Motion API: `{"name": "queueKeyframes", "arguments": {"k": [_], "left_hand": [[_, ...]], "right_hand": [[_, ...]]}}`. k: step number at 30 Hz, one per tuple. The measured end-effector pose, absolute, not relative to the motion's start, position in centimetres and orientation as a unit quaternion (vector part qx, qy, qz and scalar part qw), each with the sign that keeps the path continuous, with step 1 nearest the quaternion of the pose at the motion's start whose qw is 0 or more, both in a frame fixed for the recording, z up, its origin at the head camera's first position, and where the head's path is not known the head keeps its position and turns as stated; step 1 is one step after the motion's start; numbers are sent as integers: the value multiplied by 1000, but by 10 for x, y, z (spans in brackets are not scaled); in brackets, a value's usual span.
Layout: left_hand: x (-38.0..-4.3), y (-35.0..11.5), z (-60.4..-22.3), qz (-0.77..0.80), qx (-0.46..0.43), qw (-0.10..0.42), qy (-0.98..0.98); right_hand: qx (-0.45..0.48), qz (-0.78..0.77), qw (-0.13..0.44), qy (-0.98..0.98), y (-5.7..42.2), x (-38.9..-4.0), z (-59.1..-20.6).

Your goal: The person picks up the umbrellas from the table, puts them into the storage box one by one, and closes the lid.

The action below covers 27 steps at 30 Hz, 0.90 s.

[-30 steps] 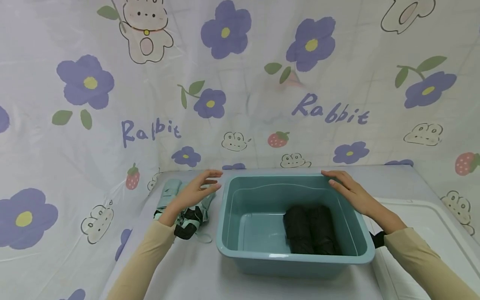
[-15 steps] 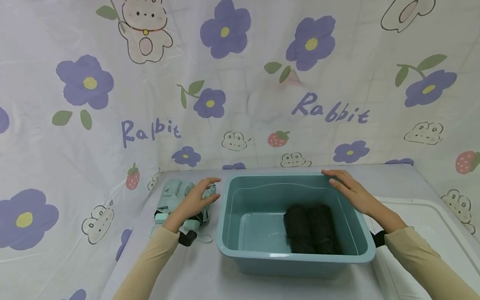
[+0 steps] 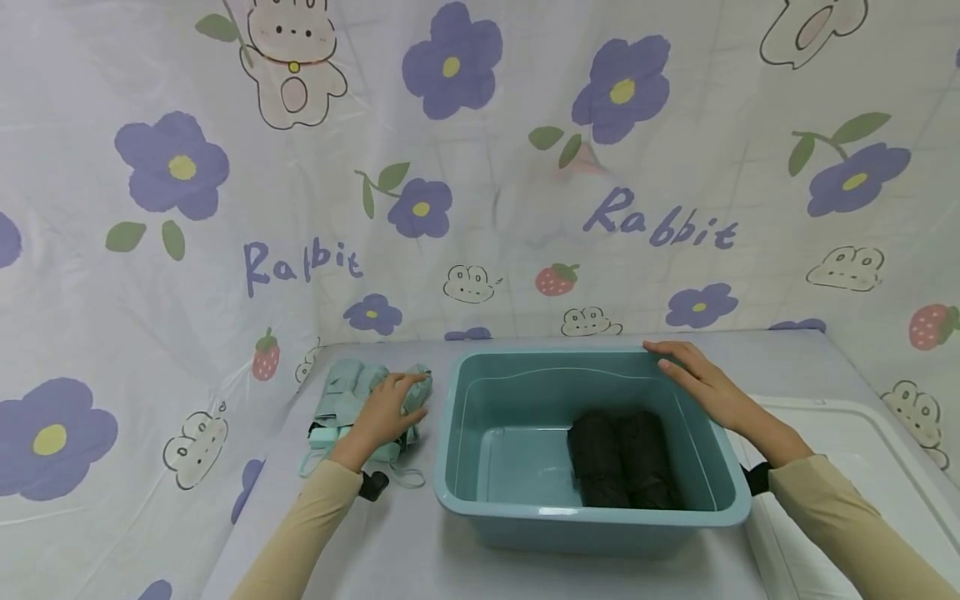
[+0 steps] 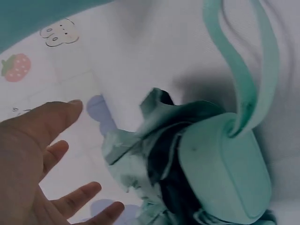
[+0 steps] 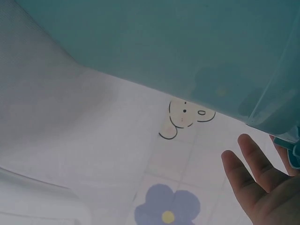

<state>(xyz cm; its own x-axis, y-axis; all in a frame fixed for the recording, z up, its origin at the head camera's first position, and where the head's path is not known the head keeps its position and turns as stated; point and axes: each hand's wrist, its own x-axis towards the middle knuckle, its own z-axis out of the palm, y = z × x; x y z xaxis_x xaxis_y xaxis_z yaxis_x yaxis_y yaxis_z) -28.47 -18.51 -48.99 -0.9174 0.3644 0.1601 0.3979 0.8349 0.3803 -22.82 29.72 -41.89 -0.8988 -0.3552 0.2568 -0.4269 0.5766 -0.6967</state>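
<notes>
Several mint-green folded umbrellas (image 3: 343, 392) lie in a group on the table, left of a teal plastic storage bin (image 3: 570, 514). My left hand (image 3: 381, 415) is over them, fingers spread, holding nothing. In the left wrist view, a rounded umbrella handle (image 4: 225, 168) with a looped wrist strap (image 4: 267, 61) shows beside this hand. Two black rolled bundles (image 3: 618, 462) lie side by side in the right half of the bin. My right hand (image 3: 701, 379) rests on the rim at the back right corner; in the right wrist view its fingers (image 5: 255, 159) extend outside the bin wall.
A white lid-like panel (image 3: 840, 475) lies right of the bin, partly under my right forearm. Behind the table (image 3: 420, 542) hangs a white curtain (image 3: 495, 217) printed with flowers and rabbits. A black band (image 3: 756, 477) circles my right wrist.
My left hand has moved down and slightly left, from beside the bin's left rim to over the green umbrellas. The right hand and the bin have stayed in place.
</notes>
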Motion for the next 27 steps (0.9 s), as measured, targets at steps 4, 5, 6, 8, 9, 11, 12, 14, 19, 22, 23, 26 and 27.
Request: {"name": "queueKeyframes", "arguments": {"k": [4,5,6,8,9,11,12,14,19,22,23,26,27], "left_hand": [[-285,-189,-496,-196,-170,25,-965],[-285,-189,-497,-196,-163,22,-967],[-286,-190,-498,-198,-154,18,-968],[-286,-190,-500,-196,-140,12,-971],[-286,-190,-501,-195,-134,10,-972],[-288,-189,-504,-186,-129,6,-974],[-290,-188,-505,-178,-128,6,-976],[-292,-187,-506,-159,-131,9,-978],[-300,-183,-507,-103,-144,2,-984],[-305,-183,-506,-84,-151,-6,-985],[-306,-183,-506,-82,-153,-6,-985],[-308,-183,-507,-79,-155,-7,-985],[-308,-182,-507,-80,-154,-8,-985]], "right_hand": [[223,404,47,-886,298,-229,-419],[225,403,47,-886,298,-229,-420],[225,403,47,-886,298,-229,-419],[227,404,47,-885,298,-230,-420],[227,405,46,-885,298,-230,-420],[226,407,44,-884,297,-229,-420],[226,407,43,-884,297,-229,-420],[225,410,42,-883,297,-229,-420],[223,410,41,-883,297,-229,-419],[221,409,42,-884,297,-229,-418],[221,409,42,-885,297,-228,-418],[220,408,42,-885,298,-228,-418],[219,408,41,-885,298,-228,-418]]}}
